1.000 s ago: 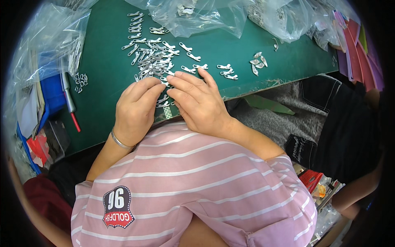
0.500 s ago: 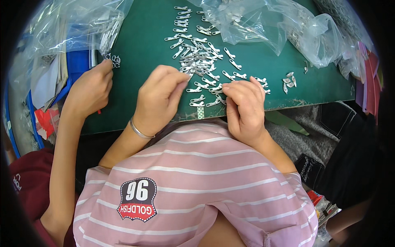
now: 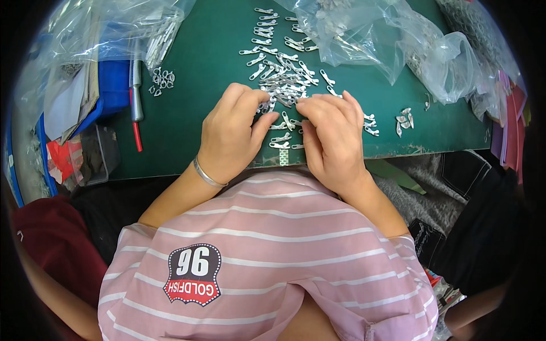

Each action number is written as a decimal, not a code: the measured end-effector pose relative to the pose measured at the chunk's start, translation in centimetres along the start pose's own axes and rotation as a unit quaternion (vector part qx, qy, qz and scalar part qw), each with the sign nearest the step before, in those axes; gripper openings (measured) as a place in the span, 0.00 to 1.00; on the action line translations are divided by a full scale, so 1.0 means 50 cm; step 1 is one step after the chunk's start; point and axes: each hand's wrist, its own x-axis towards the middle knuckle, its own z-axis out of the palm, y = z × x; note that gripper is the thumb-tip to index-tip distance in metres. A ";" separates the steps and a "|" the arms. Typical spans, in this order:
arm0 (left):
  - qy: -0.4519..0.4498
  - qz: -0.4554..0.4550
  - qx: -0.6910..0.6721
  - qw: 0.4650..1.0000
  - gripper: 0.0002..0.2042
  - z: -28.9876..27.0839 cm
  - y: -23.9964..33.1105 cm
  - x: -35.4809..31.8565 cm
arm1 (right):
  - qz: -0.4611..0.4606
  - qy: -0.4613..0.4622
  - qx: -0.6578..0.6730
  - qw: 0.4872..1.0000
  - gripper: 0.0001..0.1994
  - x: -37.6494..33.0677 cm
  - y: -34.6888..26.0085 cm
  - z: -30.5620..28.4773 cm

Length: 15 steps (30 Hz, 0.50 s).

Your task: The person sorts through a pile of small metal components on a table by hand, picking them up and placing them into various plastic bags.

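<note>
A loose heap of small silver metal pieces, shaped like zipper pulls [image 3: 284, 85], lies on the green table top in front of me. At the heap's near left edge is my left hand [image 3: 236, 119], its fingers bent and the thumb apart from the index finger. A few pieces show between that thumb and index finger. My right hand [image 3: 333, 128] rests at the near right side, fingers curved over some pieces and thumb spread away, its fingertips touching the heap's edge. What lies under its palm is hidden. Several pieces are lined up in a column beyond the heap.
Clear plastic bags [image 3: 364, 34] with metal parts lie at the far right. Some silver rings [image 3: 162, 79] sit left, beside a red-and-silver tool [image 3: 136, 108] and a blue bin [image 3: 114, 85]. Loose silver bits [image 3: 404, 121] lie right. Another person's arm [image 3: 60, 295] shows at lower left.
My left hand has moved right and its thumb has parted from the index finger. My right hand has shifted slightly left. Another person's hand has withdrawn from the rings at left.
</note>
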 end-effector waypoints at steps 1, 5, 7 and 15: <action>0.000 0.003 0.005 1.000 0.11 0.000 -0.002 0.001 | -0.004 0.013 -0.008 1.000 0.17 0.009 0.000 0.005; -0.004 0.010 0.002 1.000 0.10 -0.002 -0.003 0.004 | -0.009 0.022 -0.011 1.000 0.14 0.031 0.020 0.041; -0.002 0.015 -0.010 1.000 0.09 -0.002 -0.002 0.006 | -0.025 0.028 -0.025 0.999 0.12 0.037 0.029 0.045; 0.032 0.049 -0.066 0.996 0.10 -0.012 -0.014 -0.007 | -0.029 0.061 0.044 0.997 0.13 0.030 0.034 0.007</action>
